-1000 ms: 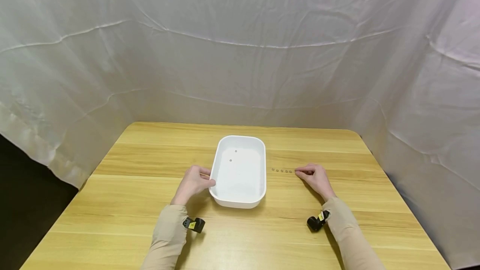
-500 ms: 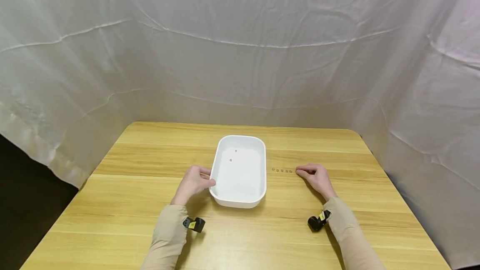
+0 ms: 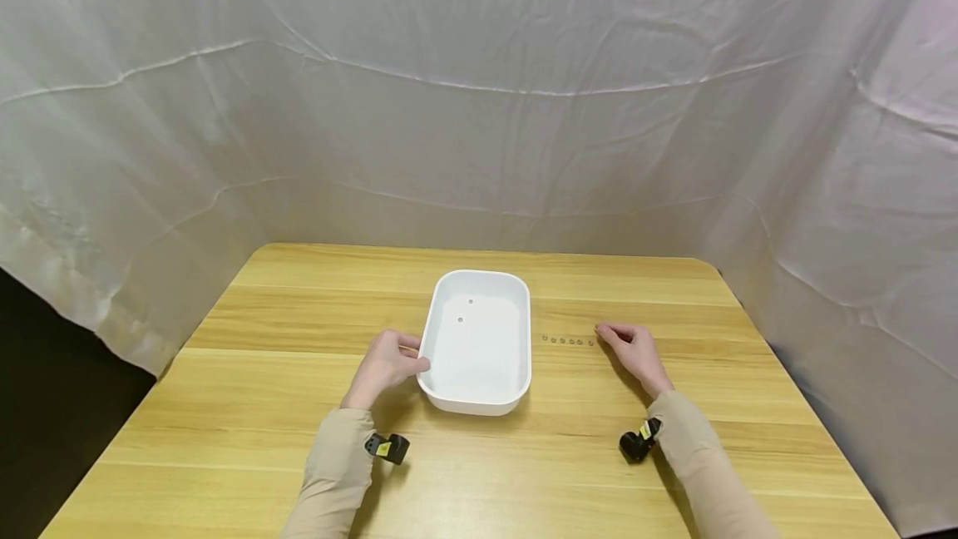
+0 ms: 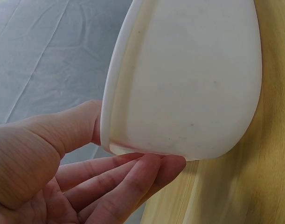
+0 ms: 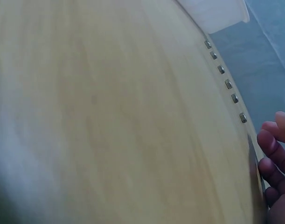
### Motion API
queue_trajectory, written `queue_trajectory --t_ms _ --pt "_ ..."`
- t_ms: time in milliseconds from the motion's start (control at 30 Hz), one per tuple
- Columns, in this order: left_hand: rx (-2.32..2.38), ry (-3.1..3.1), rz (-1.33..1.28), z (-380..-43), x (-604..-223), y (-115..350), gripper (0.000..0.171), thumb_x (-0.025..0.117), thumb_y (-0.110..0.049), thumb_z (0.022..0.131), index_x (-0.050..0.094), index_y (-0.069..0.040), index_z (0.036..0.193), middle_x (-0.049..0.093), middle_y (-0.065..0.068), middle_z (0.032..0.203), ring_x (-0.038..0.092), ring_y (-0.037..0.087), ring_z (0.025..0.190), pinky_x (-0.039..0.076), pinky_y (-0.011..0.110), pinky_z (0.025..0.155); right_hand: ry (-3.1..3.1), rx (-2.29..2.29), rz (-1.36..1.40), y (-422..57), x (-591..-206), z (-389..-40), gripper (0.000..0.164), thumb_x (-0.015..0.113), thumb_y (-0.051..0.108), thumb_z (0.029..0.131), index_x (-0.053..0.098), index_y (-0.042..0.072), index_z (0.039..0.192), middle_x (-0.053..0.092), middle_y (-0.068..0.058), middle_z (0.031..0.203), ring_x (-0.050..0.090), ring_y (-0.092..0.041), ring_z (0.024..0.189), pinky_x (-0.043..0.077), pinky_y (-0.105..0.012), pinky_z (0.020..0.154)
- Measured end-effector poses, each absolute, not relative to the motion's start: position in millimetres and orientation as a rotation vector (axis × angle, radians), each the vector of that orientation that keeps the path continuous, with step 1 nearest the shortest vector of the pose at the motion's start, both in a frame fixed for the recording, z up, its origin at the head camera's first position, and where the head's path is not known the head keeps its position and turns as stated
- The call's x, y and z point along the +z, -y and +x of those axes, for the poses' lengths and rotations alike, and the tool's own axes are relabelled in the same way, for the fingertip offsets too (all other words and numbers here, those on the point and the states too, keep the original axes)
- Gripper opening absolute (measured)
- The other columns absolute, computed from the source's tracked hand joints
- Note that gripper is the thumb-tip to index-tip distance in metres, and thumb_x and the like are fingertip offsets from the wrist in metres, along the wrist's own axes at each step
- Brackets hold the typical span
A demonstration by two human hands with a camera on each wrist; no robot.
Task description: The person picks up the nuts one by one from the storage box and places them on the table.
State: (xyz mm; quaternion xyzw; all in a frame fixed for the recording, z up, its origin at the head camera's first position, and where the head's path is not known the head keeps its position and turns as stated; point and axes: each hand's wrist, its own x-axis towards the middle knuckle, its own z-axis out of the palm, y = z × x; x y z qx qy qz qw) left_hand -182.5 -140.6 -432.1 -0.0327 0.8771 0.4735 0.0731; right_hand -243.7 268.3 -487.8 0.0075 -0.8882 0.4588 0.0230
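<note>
A white rectangular plastic tub (image 3: 479, 360) stands mid-table, with two small metal nuts (image 3: 460, 320) on its floor. My left hand (image 3: 385, 366) grips the tub's near left edge, thumb over the rim and fingers against the outer wall (image 4: 198, 84). To the right of the tub, several small metal nuts (image 3: 563, 341) lie in a row; they look like hex nuts in the right wrist view, where the last nut (image 5: 243, 117) sits slightly apart. Just beyond that end of the row is my right hand (image 3: 631, 350), fingers loosely bent, with nothing visible between them.
The wooden table (image 3: 247, 406) has rounded far corners. A pale grey curtain (image 3: 479, 148) hangs behind it and along both sides. Each wrist carries a small black camera (image 3: 387, 448).
My right hand has let go of a nut at the right end of the row and drawn slightly away to the right. The left hand and tub have stayed put.
</note>
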Motion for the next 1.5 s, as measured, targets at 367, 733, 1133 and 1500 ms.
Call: queue_trajectory --t_ms 367,733,1133,1500 --pt "1.423 -2.63 -0.1 -183 -430 141 0.039 0.072 -0.004 0.077 0.07 0.008 0.114 0.076 0.024 0.102 0.075 0.03 0.091 0.062 0.041 0.084 2.717 1.398 0.035 -261 -474 -246 0.038 0.061 0.028 0.1 0.069 0.0 0.124 0.07 -0.02 0.111 0.058 -0.01 0.093 0.047 -0.016 0.08" --pt "1.424 -2.631 -0.101 -183 -430 141 0.038 0.072 -0.004 0.077 0.07 0.008 0.113 0.076 0.024 0.102 0.075 0.03 0.091 0.062 0.041 0.084 2.745 1.231 0.319 -240 -447 -245 0.033 0.062 0.026 0.099 0.07 0.002 0.121 0.073 -0.016 0.115 0.062 -0.014 0.095 0.05 -0.019 0.076" --pt "1.423 -2.627 -0.109 -183 -432 141 0.038 0.072 -0.005 0.077 0.071 0.008 0.113 0.076 0.023 0.102 0.075 0.03 0.09 0.062 0.04 0.084 2.768 1.134 0.489 -211 -422 -243 0.024 0.067 0.015 0.095 0.072 0.001 0.114 0.076 -0.016 0.109 0.068 -0.025 0.095 0.054 -0.028 0.08" --pt "1.418 -2.63 -0.099 -183 -432 141 0.039 0.072 -0.005 0.076 0.071 0.008 0.113 0.076 0.024 0.101 0.075 0.03 0.09 0.062 0.041 0.084 2.768 1.087 0.711 -179 -400 -242 0.021 0.067 0.01 0.093 0.074 -0.001 0.109 0.076 -0.016 0.101 0.069 -0.025 0.091 0.056 -0.035 0.081"
